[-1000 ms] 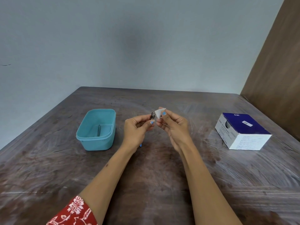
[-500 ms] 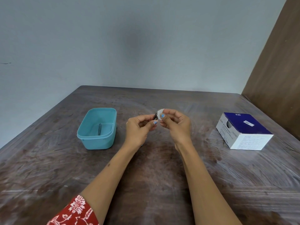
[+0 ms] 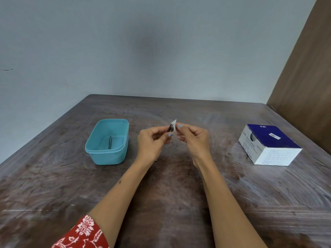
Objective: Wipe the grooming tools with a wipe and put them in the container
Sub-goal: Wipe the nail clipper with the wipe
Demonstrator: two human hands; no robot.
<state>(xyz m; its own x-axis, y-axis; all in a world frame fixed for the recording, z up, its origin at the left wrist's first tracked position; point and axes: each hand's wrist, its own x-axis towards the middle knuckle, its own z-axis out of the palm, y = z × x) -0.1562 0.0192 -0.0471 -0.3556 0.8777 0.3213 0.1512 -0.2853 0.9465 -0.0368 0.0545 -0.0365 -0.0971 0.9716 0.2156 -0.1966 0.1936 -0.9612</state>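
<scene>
My left hand (image 3: 152,142) pinches a small metal nail clipper (image 3: 171,128) above the middle of the table. My right hand (image 3: 194,138) holds a small white wipe (image 3: 174,123) pressed against the clipper's tip. The teal plastic container (image 3: 107,154) stands to the left of my hands, with a thin metal tweezer (image 3: 110,141) lying inside it. Most of the clipper is hidden by my fingers.
A blue and white box of swabs (image 3: 268,145) sits at the right of the dark wooden table (image 3: 170,194). A brown panel (image 3: 308,72) rises at the far right, and a pale wall stands behind the table.
The wipe has shifted over the clipper's end between my fingers, from folded round it to standing up beside it. Both hands stay in the same spot above the table.
</scene>
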